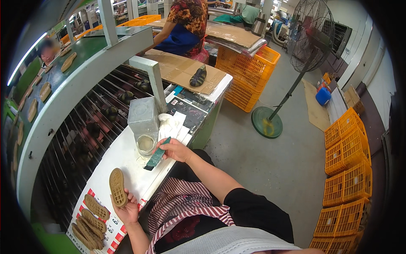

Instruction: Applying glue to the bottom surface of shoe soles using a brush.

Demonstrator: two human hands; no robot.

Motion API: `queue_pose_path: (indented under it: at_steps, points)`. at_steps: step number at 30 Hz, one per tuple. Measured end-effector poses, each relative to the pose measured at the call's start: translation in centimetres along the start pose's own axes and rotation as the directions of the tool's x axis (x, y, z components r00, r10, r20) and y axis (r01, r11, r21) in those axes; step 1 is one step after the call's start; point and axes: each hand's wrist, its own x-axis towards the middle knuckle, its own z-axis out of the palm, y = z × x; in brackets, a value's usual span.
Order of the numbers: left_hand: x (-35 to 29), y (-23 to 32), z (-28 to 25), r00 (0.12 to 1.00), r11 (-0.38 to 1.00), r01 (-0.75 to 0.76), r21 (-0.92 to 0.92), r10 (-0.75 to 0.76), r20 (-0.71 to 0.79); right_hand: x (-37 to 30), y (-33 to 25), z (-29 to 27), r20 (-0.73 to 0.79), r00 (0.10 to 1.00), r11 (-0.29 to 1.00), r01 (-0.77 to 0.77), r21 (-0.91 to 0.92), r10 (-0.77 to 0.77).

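Note:
My left hand (128, 210) grips a tan shoe sole (117, 184) by its lower end, holding it upright over the white-covered table, its recessed grid side showing. In my right hand (178, 151) is a green brush with a perforated flat handle (157, 156); its dark end points down and left, close to the tabletop and apart from the sole. Just beyond the brush stands a jar (145, 143) with whitish contents, against a grey metal box (143, 116). More tan soles (94, 224) lie in a cluster on the table's near left.
White crumpled cloth or paper (170, 123) lies beside the box. A rack of metal bars (76, 144) with dark shoes runs along the left, under a green conveyor (59, 82) carrying soles. One shoe (198, 76) sits on cardboard ahead. Orange crates (247, 74) and a standing fan (267, 122) are rightward.

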Motion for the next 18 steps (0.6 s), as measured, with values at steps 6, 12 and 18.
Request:
queue_pose_path:
  at_steps: [6,12,18]
  points:
    - [0.1,0.0,-0.4,0.999,1.0,0.011,-0.006,-0.01,0.049,-0.1,-0.1,0.0,0.016,1.0,1.0,0.023,0.003,-0.023]
    - [0.2,0.0,-0.7,0.997,0.999,0.018,-0.032,-0.016,0.076,-0.2,-0.1,0.1,0.04,0.998,0.999,0.039,-0.002,-0.039]
    - [0.1,0.0,-1.0,0.995,0.999,0.021,-0.036,-0.018,0.095,-0.2,-0.1,0.1,0.043,0.999,0.999,0.032,-0.008,-0.032]
